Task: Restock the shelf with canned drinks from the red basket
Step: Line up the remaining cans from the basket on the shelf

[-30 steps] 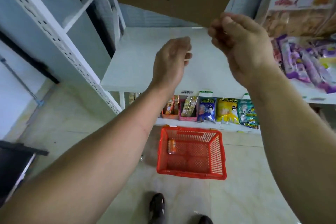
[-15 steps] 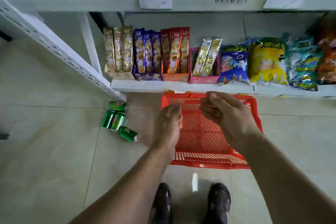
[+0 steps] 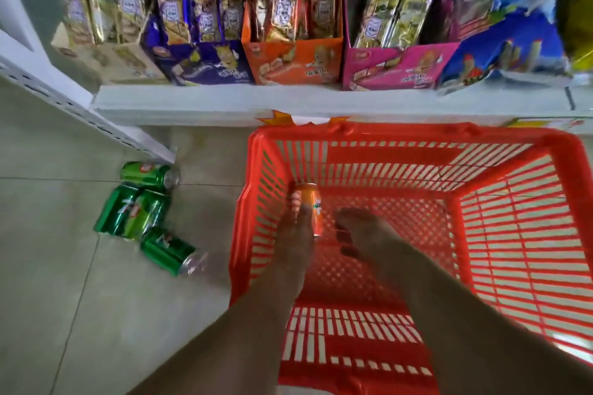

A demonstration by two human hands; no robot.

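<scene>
Left hand (image 3: 296, 231) reached the orange can (image 3: 308, 210) lying at frame centre in the red basket (image 3: 519, 234) – fingers extended, touching, no grip seen | right hand (image 3: 356, 231) loosely curled, empty | risk – can rolling off before fingers closed

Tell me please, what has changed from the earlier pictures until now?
Both hands came down from the upper shelf into the red basket. The left hand now reaches the orange can and touches it; a full grip is not clear. The right hand hovers beside it, fingers curled, holding nothing. The orange can, the basket and the green cans on the floor stayed in place.
</scene>
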